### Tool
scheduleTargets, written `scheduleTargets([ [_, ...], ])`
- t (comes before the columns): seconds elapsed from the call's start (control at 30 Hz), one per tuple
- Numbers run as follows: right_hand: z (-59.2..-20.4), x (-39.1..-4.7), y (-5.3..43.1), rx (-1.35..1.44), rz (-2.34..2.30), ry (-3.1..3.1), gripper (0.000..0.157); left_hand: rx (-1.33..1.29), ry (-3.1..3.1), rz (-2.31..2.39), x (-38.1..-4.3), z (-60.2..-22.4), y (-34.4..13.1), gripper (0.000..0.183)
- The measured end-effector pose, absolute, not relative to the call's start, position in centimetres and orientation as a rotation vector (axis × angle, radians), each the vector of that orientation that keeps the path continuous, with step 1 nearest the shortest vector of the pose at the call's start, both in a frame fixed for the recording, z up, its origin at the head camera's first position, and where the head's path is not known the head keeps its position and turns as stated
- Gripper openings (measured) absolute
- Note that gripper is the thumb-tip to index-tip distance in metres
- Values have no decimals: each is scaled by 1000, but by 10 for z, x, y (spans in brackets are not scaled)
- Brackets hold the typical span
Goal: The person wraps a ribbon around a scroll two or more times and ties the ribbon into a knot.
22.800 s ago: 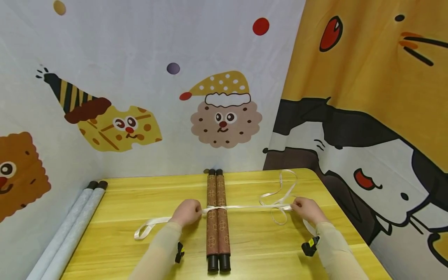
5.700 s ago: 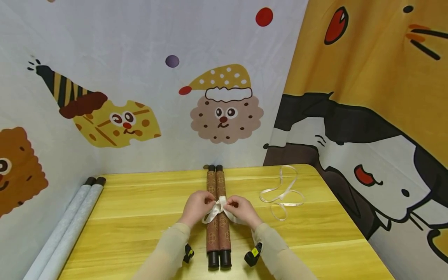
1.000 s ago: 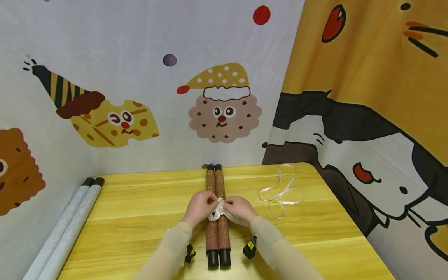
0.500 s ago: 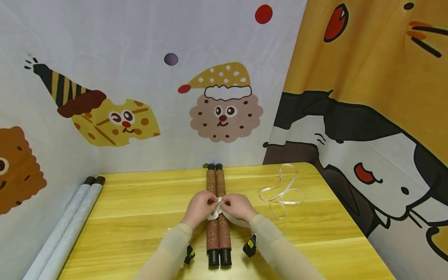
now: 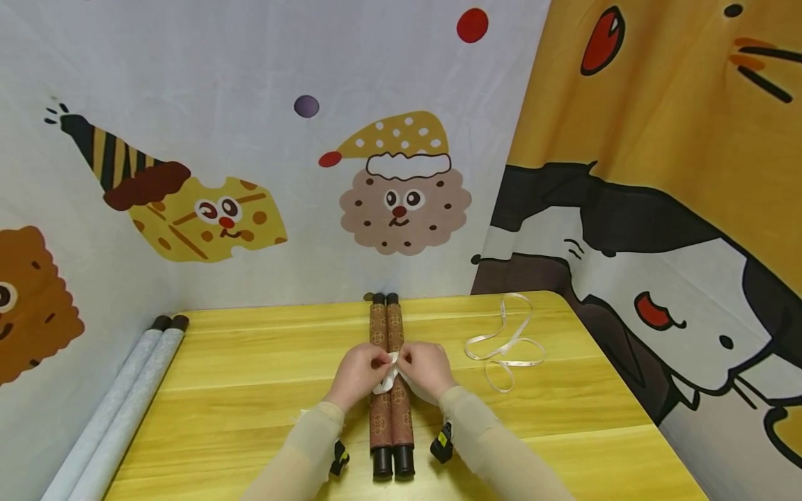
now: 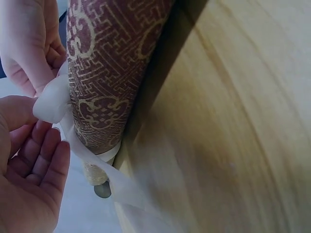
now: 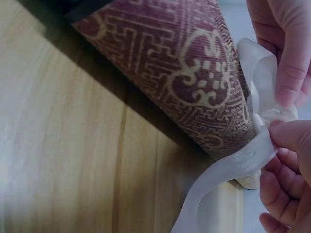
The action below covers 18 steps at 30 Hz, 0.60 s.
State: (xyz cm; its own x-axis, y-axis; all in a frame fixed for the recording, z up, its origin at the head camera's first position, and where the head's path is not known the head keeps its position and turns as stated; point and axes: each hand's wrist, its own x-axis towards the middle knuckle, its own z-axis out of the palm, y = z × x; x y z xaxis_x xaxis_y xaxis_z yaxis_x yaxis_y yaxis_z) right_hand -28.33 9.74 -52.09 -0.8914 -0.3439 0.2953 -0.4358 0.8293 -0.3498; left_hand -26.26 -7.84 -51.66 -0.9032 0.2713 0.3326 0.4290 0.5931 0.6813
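Two pinches on white ribbon (image 5: 385,384), by left grip (image 5: 358,373) and right grip (image 5: 429,369), over paired brown rolls (image 5: 381,417) on the worktop (image 5: 250,362): at risk of slackening or skewing if tugged unevenly or released early.

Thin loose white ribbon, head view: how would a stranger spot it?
On the yellow wood-grain table, look right of the two brown patterned rolls. The thin white ribbon lies in open loops, untouched, unlike the wider white ribbon held at the rolls.
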Motion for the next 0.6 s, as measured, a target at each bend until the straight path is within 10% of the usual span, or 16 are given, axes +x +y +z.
scheduleTargets([
  [0.6, -526, -285, 94, 514, 719, -2763, 16, -560, -2654, -1213, -266, -520, -82, 4],
])
